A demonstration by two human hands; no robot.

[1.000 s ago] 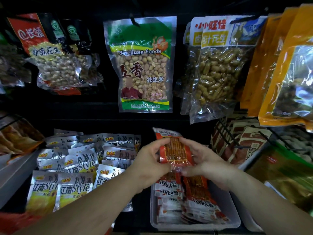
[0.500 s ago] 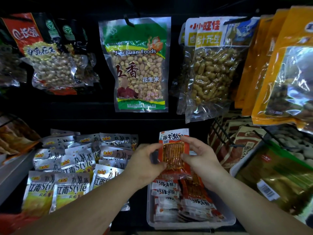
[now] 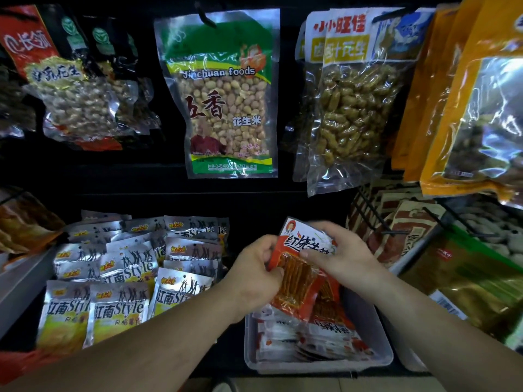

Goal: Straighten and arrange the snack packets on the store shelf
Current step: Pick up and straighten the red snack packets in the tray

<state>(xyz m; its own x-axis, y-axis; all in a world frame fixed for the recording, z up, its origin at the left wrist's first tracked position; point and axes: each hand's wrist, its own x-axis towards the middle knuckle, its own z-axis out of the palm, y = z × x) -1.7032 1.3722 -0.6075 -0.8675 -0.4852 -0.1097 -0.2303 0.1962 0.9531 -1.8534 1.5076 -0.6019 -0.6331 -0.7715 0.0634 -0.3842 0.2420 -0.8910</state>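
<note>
Both hands are gripping a red packet (image 3: 300, 275) above the bin (image 3: 368, 360) of similar packets: left hand (image 3: 256, 274) pinching its left edge, right hand (image 3: 343, 257) curling over its top-right.

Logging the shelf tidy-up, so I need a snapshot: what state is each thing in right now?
red packet: tilted, held in both hands over the back of the clear bin.
left hand: pinches the red packet's left edge.
right hand: grips its top right part.
clear bin: holds a jumbled pile of packets.
silver packets: lying in overlapping, uneven rows.
green peanut bag: hanging from its hook.
</note>
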